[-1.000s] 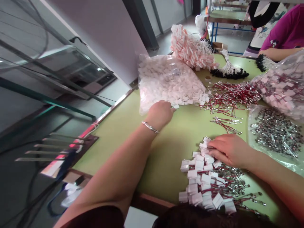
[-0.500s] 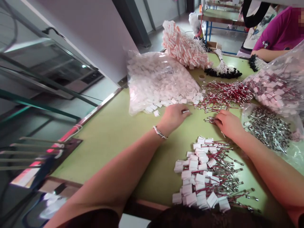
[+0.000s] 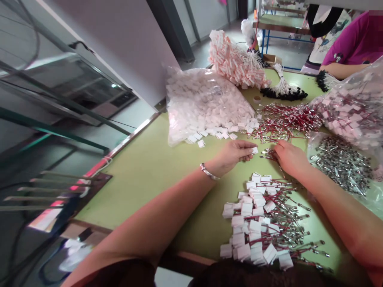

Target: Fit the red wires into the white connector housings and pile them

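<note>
At the near edge of the bench (image 3: 155,167) I see a heap of finished pieces (image 3: 257,223), white blocks fitted on red wires with metal ends. Just beyond it, toward the middle of the bench, my left hand (image 3: 231,154) has come back from the bag and now pinches one white block (image 3: 254,150) between thumb and fingertips. My right hand (image 3: 289,157) has left the near heap and rests on a few loose red wires (image 3: 267,153), fingers curled over them; I cannot tell whether that grip has closed on a wire yet. Block and wire ends are now just beside each other, so I judge that the two parts are about to be joined. Farther off, a clear bag of white blocks (image 3: 206,103) spills toward the left edge, with a spread of red wires (image 3: 287,119) beside it and a bag of metal parts (image 3: 341,163) at the right edge. At the far right corner a co-worker's arm (image 3: 341,69) rests on the bench.
</note>
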Demonstrator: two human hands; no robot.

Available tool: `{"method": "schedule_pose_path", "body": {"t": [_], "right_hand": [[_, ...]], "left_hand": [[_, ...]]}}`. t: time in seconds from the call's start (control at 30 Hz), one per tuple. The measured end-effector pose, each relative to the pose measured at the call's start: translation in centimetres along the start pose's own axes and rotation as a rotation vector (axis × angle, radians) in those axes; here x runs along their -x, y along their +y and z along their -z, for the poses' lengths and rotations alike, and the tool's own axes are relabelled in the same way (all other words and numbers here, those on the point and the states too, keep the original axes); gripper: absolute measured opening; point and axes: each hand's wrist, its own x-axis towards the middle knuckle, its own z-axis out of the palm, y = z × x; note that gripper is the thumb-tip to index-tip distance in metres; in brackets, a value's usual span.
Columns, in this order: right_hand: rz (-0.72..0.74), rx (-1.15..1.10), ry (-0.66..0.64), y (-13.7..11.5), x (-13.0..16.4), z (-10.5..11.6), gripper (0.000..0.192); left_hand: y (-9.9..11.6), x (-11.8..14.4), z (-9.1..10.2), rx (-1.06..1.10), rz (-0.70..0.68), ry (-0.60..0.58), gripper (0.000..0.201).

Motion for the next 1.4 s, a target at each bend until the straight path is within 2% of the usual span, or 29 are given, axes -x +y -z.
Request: {"method": "schedule_pose_path", "body": {"t": [0.17, 0.37, 0.47, 0.73, 0.97, 1.17, 1.27, 1.4], "right_hand": [[-0.075, -0.208, 0.042, -0.8, 0.8, 1.5, 0.016], [0.013, -0.278, 0.070, -2.0, 1.7, 1.6, 0.016], [0.049, -0.326, 0.091, -2.0, 1.9, 1.6, 0.019], [0.019, -0.483, 0.036, -2.4, 2.2, 3.1, 0.026], [0.002, -0.615, 0.024, -2.2, 2.4, 2.6, 0.024], [-0.031, -0.749, -0.066, -1.9, 2.3, 2.3, 0.023], [-0.095, -0.789, -0.092, -1.7, 2.1, 2.4, 0.024], [-0.132, -0.629, -0.032, -2.2, 2.0, 2.5, 0.026]], "left_hand": [[0.2, 0.5, -0.4, -0.002, 0.002, -0.017, 0.016], [0.5, 1.2, -1.1, -0.071, -0.008, -0.075, 0.016], [0.6, 1.2, -1.2, -0.057, 0.000, -0.063, 0.016], [0.4, 1.2, -1.1, -0.035, 0.014, -0.062, 0.016], [0.3, 1.1, -0.9, 0.063, 0.040, -0.068, 0.013], [0.4, 1.1, -0.3, -0.146, -0.021, -0.142, 0.019], [0.5, 1.1, -0.3, -0.246, -0.059, -0.156, 0.019], [0.5, 1.3, -1.1, -0.250, -0.062, -0.155, 0.017]]}}
